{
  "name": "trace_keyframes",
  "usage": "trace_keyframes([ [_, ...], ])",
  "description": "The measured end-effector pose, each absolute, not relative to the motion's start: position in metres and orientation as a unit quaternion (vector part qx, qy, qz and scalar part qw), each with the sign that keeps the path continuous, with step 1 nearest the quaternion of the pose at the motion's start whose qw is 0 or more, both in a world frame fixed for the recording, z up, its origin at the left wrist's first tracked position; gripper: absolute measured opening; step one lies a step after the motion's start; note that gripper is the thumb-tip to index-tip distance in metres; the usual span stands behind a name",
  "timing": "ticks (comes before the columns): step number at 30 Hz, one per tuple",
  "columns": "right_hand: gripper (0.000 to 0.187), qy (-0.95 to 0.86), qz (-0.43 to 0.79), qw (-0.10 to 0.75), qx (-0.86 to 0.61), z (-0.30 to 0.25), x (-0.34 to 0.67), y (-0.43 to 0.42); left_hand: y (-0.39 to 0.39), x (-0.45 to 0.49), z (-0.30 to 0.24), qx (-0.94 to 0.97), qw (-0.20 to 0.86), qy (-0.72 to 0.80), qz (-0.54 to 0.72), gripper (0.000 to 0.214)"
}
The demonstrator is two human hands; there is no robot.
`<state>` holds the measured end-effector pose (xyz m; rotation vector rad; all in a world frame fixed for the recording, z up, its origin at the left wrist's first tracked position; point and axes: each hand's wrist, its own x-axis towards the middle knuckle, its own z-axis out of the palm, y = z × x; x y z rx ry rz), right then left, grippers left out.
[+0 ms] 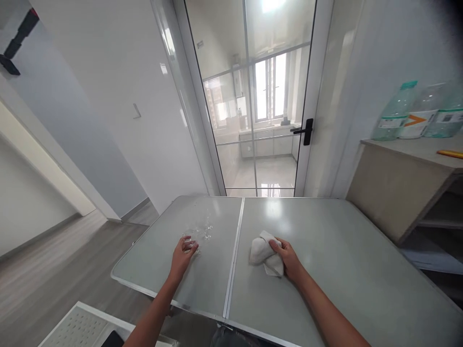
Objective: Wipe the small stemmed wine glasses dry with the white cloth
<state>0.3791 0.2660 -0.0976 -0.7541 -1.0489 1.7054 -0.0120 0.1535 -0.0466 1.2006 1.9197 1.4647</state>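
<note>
On the left half of the grey-green folding table [307,299], my left hand [183,255] has its fingers curled around a small clear, see-through object [188,244]. Its exact kind is hard to make out. Just beyond those fingers, shiny transparent marks [207,231] spread over the tabletop; they could be water or clear plastic. My right hand [287,255] grips a crumpled white cloth [261,249] between thumb and fingers, on or just over the table's right half. Part of the cloth lies hidden behind the fingers.
A metal seam [235,246] divides the table. Behind it stands a glass door [267,168] with a black handle [307,131]. Several plastic bottles [392,115] stand on a cabinet [401,178] at right. A white perforated seat [83,327] is at lower left.
</note>
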Motion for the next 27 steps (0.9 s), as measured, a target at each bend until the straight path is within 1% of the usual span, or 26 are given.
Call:
trace_keyframes([
  [2, 0.044, -0.438, 0.684, 0.490, -0.317, -0.096, 0.380, 0.267, 0.146, -0.010, -0.039, 0.436, 0.192, 0.696, 0.537, 0.066],
  [4, 0.041, -0.438, 0.651, 0.527, -0.327, -0.095, 0.380, 0.270, 0.141, -0.003, -0.027, 0.449, 0.168, 0.686, 0.547, 0.065],
  [5, 0.040, -0.433, 0.631, 0.550, -0.334, -0.095, 0.381, 0.272, 0.140, 0.004, -0.021, 0.463, 0.173, 0.670, 0.554, 0.065],
  [8, 0.042, -0.405, 0.602, 0.590, -0.355, -0.098, 0.384, 0.281, 0.154, 0.039, -0.007, 0.541, 0.257, 0.601, 0.529, 0.065],
  [10, 0.044, -0.391, 0.590, 0.604, -0.366, -0.099, 0.388, 0.287, 0.178, 0.072, -0.006, 0.607, 0.280, 0.563, 0.487, 0.063],
  [12, 0.042, -0.399, 0.548, 0.632, -0.376, -0.100, 0.391, 0.290, 0.211, 0.106, -0.014, 0.695, 0.241, 0.533, 0.417, 0.064],
  [14, 0.037, -0.429, 0.489, 0.657, -0.382, -0.099, 0.393, 0.290, 0.246, 0.133, -0.030, 0.761, 0.156, 0.517, 0.360, 0.064],
  [16, 0.032, -0.470, 0.446, 0.652, -0.393, -0.098, 0.392, 0.287, 0.274, 0.151, -0.049, 0.788, 0.098, 0.514, 0.324, 0.065],
  [18, 0.031, -0.515, 0.422, 0.619, -0.415, -0.097, 0.389, 0.280, 0.291, 0.159, -0.067, 0.803, 0.071, 0.497, 0.321, 0.066],
  [20, 0.032, -0.567, 0.401, 0.585, -0.418, -0.095, 0.386, 0.273, 0.297, 0.161, -0.083, 0.806, 0.063, 0.479, 0.343, 0.064],
  [22, 0.024, -0.600, 0.356, 0.578, -0.424, -0.092, 0.383, 0.268, 0.298, 0.159, -0.094, 0.806, 0.072, 0.461, 0.364, 0.063],
  [23, 0.020, -0.593, 0.322, 0.587, -0.448, -0.090, 0.382, 0.267, 0.297, 0.158, -0.098, 0.803, 0.068, 0.461, 0.371, 0.063],
  [25, 0.017, -0.573, 0.280, 0.597, -0.486, -0.088, 0.382, 0.265, 0.295, 0.156, -0.102, 0.828, 0.055, 0.438, 0.347, 0.061],
  [27, 0.016, -0.605, 0.273, 0.574, -0.479, -0.088, 0.382, 0.265, 0.294, 0.153, -0.105, 0.852, 0.037, 0.414, 0.318, 0.058],
])
